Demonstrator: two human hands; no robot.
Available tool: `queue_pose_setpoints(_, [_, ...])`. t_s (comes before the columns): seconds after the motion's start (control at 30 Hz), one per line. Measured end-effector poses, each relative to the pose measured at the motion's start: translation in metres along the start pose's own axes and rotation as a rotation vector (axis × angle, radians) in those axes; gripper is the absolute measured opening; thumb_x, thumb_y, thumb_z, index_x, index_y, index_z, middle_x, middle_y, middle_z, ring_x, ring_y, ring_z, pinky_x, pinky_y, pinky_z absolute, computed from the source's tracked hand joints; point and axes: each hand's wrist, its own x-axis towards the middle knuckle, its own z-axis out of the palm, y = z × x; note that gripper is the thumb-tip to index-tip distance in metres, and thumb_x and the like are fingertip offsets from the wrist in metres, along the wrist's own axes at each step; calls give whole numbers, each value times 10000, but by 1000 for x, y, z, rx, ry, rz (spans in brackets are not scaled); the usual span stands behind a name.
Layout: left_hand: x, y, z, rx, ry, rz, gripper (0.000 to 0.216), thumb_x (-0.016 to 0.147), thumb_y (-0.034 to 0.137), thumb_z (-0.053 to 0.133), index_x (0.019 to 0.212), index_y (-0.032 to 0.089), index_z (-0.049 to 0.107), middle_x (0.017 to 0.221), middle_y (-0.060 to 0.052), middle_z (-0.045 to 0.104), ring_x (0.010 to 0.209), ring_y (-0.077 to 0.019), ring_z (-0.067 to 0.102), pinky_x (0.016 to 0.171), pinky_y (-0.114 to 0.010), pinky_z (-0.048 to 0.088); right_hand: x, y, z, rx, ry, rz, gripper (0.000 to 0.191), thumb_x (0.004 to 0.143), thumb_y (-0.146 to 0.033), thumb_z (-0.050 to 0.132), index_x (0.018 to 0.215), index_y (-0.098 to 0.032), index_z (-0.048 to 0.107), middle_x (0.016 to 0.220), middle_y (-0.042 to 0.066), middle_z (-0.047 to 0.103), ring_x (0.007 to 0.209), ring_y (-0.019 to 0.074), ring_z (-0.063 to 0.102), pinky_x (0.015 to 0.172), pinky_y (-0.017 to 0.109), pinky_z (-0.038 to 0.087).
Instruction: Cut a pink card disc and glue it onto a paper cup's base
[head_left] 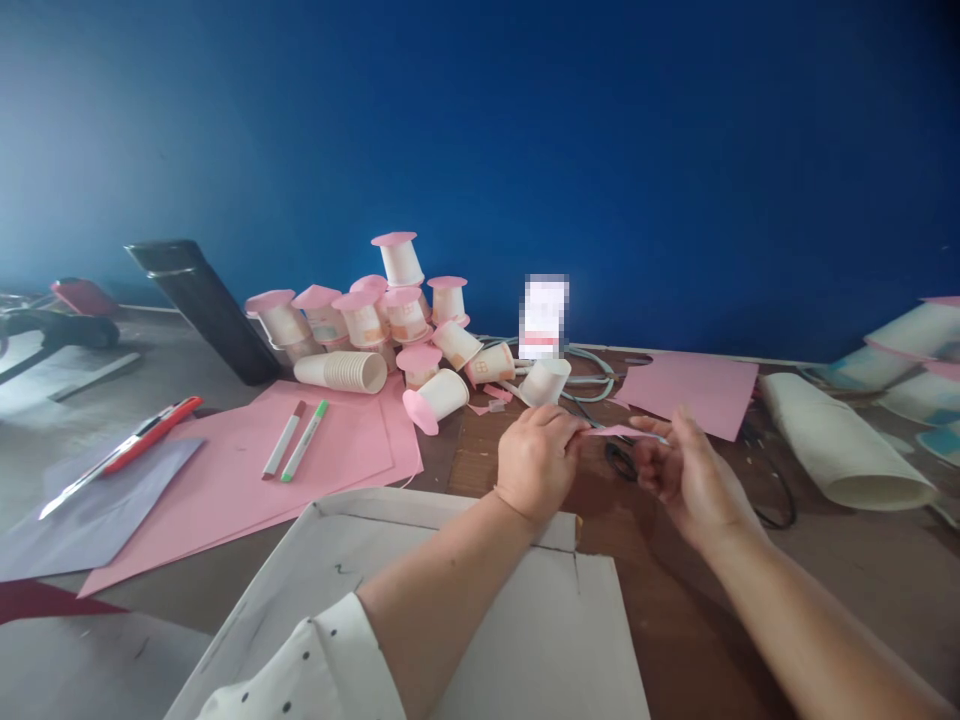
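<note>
My left hand (536, 455) is curled into a fist, pinching one end of a small pink paper piece (624, 432). My right hand (679, 462) grips the other end, fingers closed. Black scissors (621, 460) lie on the brown table just below the paper, between both hands. Behind them stands a pile of white paper cups with pink paper lids (390, 320).
Pink paper sheets (247, 470) carry two markers (295, 440) at left, beside a red utility knife (127, 450) on grey paper. A white cardboard sheet (450, 600) lies under my arms. Another pink sheet (694, 392) and a rolled white paper (840, 445) lie at right.
</note>
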Motion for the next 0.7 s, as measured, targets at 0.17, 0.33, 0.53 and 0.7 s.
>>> queue_pose_setpoints(0.17, [2,-3,-5,179,-13,185,261,946,233,451,1005,219,705,991,-47,697,921,-180,571,867,-303,450,-4,-11,5,244,-183,330,339,778,-506,649,940,-211,693,706,40,669,538,161,580,413,248,427])
queue_pose_setpoints(0.33, [3,0,-8,303,-63,283,301,949,231,422,1147,230,649,1076,-63,664,958,-202,541,885,-338,440,-4,-10,3,304,-258,302,259,739,-306,712,986,-231,722,964,36,719,706,155,636,515,227,498])
queue_pose_setpoints(0.53, [3,-5,-2,235,-71,2,538,858,146,495,1394,167,449,1196,-128,611,1081,-261,534,944,-414,437,0,3,2,173,-151,91,373,740,-322,735,1093,-224,669,1035,38,705,909,187,643,660,236,524])
queue_pose_setpoints(0.7, [8,-15,3,-366,-122,-482,276,882,232,503,1095,152,658,995,-105,688,896,-209,634,822,-344,505,-1,7,1,32,-63,-53,472,731,-381,765,1156,-223,633,1010,35,710,957,213,642,776,288,516])
